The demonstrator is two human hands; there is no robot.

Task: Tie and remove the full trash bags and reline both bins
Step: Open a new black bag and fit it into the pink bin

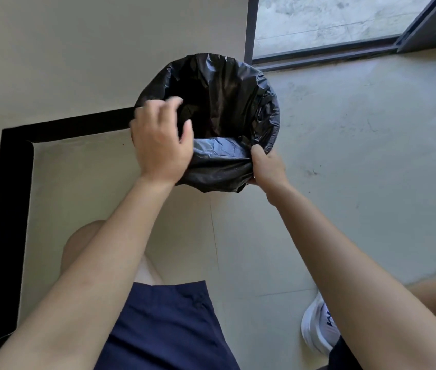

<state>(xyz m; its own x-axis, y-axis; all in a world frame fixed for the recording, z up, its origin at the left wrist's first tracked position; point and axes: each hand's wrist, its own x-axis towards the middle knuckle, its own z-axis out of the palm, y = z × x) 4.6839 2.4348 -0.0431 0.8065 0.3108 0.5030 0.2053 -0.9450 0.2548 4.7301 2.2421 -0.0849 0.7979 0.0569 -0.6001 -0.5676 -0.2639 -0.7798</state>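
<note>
A round bin stands on the floor straight ahead, fully covered by a black trash bag (224,102) that lines it and folds over its rim. My left hand (159,141) is at the near-left rim with fingers curled over the bag's edge, a little blurred. At the near-right rim my right hand (266,166) pinches a bunched fold of the bag on the bin's outside. The inside of the bag looks dark and I see nothing in it. The bin's own wall is hidden under the plastic.
The bin sits close to a pale wall with a black skirting band (11,182) on the left. A dark-framed glass door or window (331,28) is at the back right. My knees and a white shoe (318,324) are near the bottom.
</note>
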